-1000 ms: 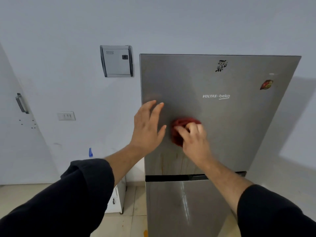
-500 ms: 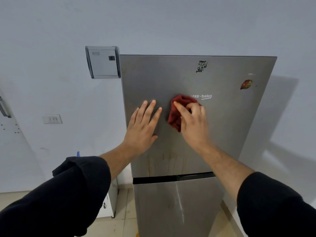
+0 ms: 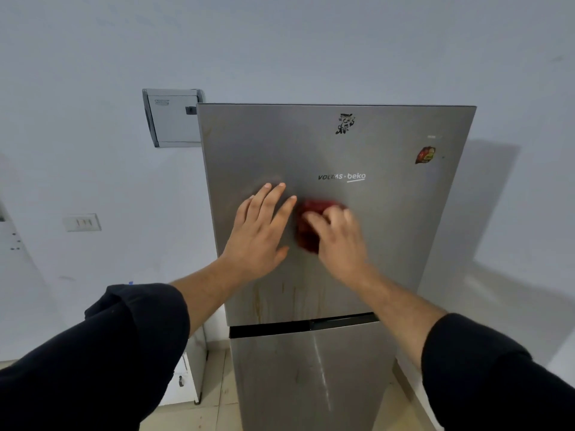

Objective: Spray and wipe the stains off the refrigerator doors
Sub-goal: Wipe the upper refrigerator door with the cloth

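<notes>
A silver two-door refrigerator fills the middle; its upper door (image 3: 389, 219) carries a brand logo and two stickers. My right hand (image 3: 339, 241) presses a bunched red cloth (image 3: 306, 231) against the upper door just below the logo; hand and cloth are motion-blurred. My left hand (image 3: 261, 234) lies flat on the door to the left of the cloth, fingers spread, holding nothing. Brownish drip stains (image 3: 280, 297) run down the bottom of the upper door, below both hands. The lower door (image 3: 311, 377) shows a bright streak of reflection.
A grey electrical box (image 3: 171, 116) hangs on the wall just left of the fridge top. A wall switch plate (image 3: 82, 222) sits further left. A white low unit (image 3: 189, 374) stands on the tiled floor beside the fridge's left side. The wall stands close on the right.
My right hand has slid the red cloth down from the logo to lower on the door. My left hand stays flat on the door. The view has shifted a little.
</notes>
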